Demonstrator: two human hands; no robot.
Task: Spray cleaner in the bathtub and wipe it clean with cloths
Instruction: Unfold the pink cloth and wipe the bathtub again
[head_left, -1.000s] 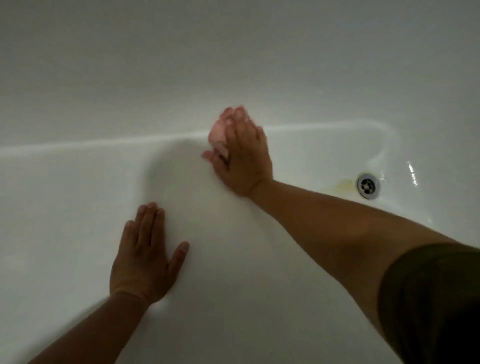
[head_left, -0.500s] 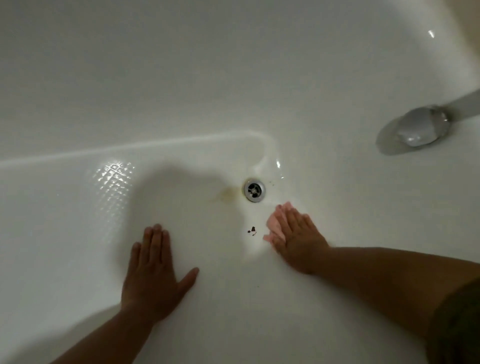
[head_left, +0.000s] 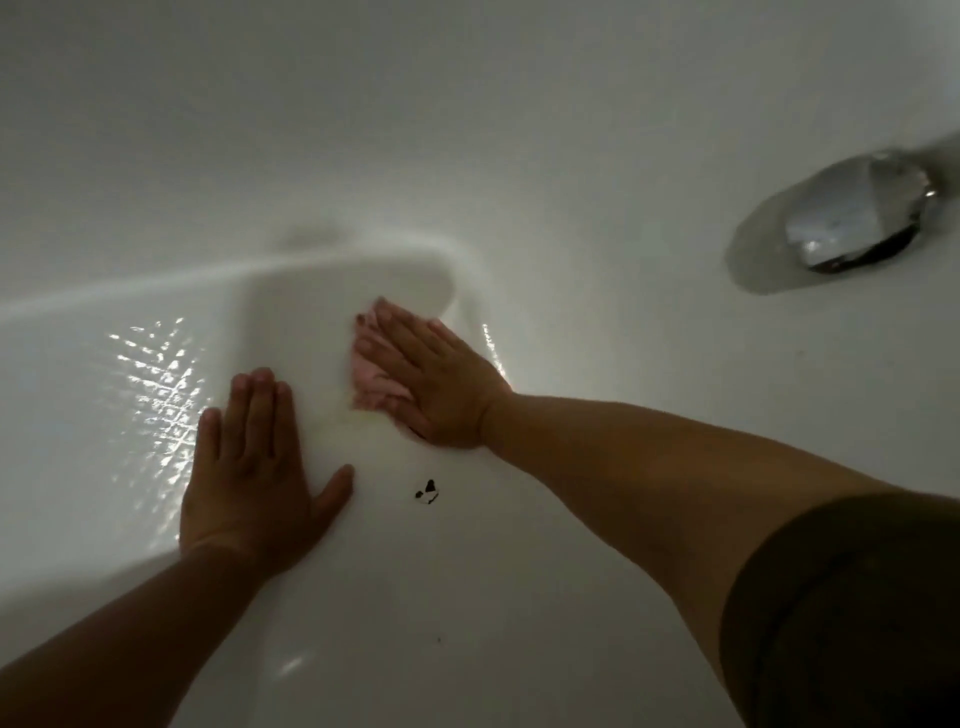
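Head view suggests wiping is partway: the right hand (head_left: 441, 387) presses a pink cloth (head_left: 370, 387) flat on the bathtub (head_left: 519, 156) floor, the left hand (head_left: 254, 467) lies spread beside it, and dark specks (head_left: 426, 492) between the wrists are not yet wiped.

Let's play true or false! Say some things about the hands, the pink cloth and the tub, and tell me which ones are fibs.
1. The right hand presses a pink cloth flat against the bathtub. True.
2. The left hand holds a spray bottle. False: it lies flat on the bathtub floor and holds nothing.
3. A small dark speck lies on the bathtub surface near the hands. True.
4. The shiny metal fitting sits right under the left hand. False: it is far off on the bathtub wall, and neither hand touches it.
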